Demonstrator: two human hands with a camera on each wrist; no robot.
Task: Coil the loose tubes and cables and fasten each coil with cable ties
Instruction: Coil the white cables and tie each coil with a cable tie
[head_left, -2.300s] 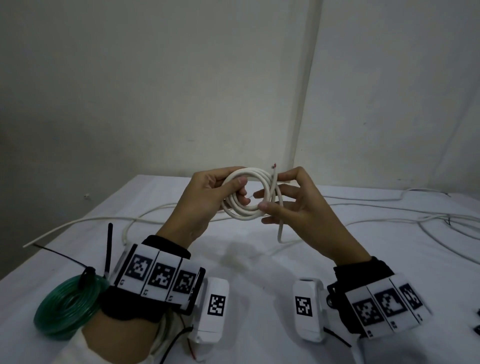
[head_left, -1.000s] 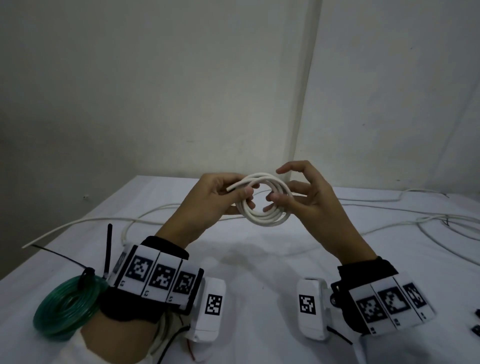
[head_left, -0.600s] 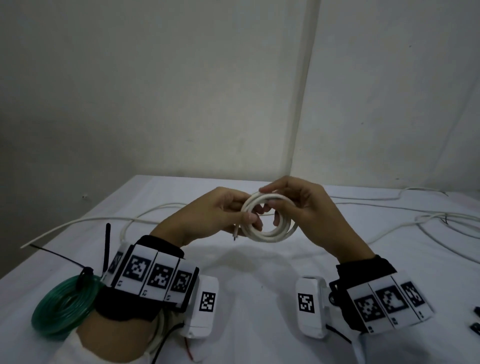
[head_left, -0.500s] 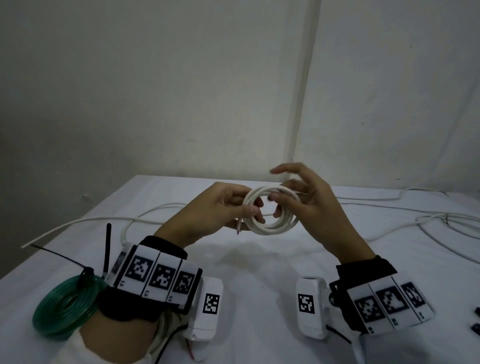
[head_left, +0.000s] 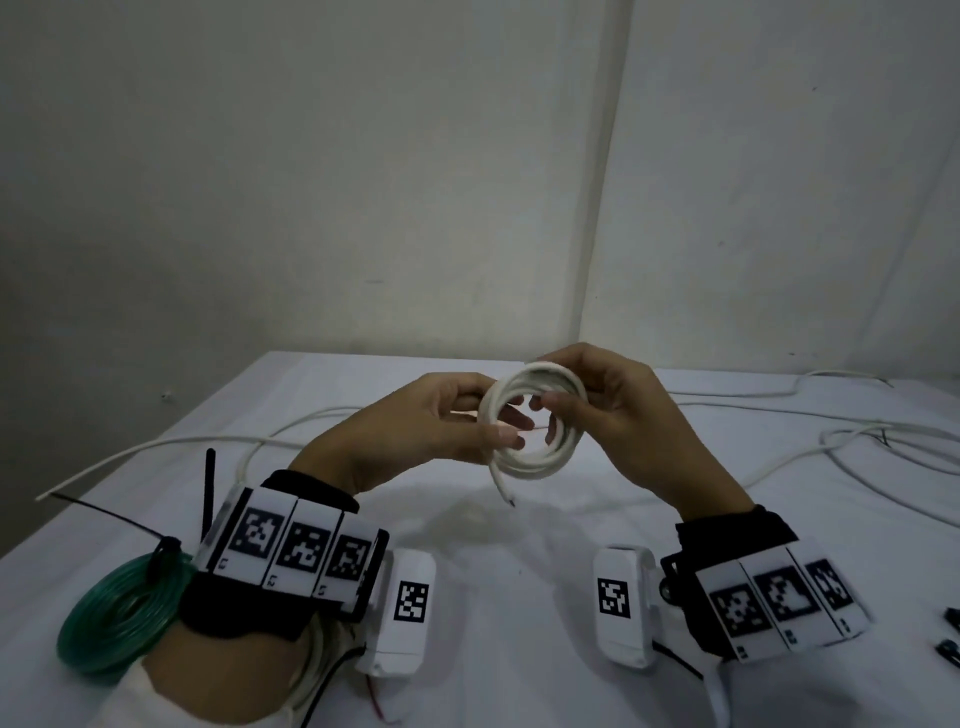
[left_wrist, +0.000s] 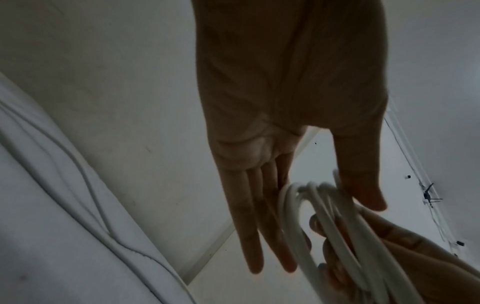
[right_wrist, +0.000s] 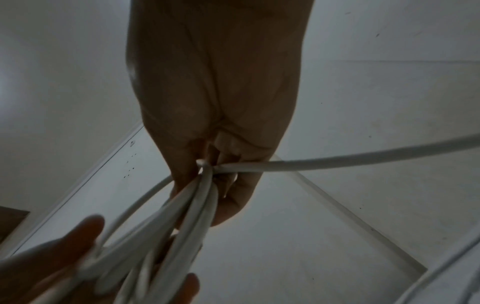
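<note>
A white cable coil (head_left: 535, 457) of several loops is held up over the table between both hands. My left hand (head_left: 501, 428) pinches its left side with thumb and fingers. My right hand (head_left: 563, 387) grips the top and right side, fingers curled through the ring. The cable's short free end (head_left: 501, 488) hangs down below the coil. In the left wrist view the thumb presses the coil (left_wrist: 324, 216) against the fingers. In the right wrist view the fingers pinch the bunched loops (right_wrist: 205, 185) and one strand (right_wrist: 337, 163) runs off to the right.
A coiled green tube (head_left: 114, 618) with a black cable tie (head_left: 161, 551) lies at the near left. Loose white cables lie across the white table at the left (head_left: 208, 447) and at the right (head_left: 883, 441). Small black pieces (head_left: 950, 623) sit at the right edge.
The tail has been wound into the coil, leaving a short end that now hangs below. My right fingers, lifted half a second ago, have come down round the top of the coil.
</note>
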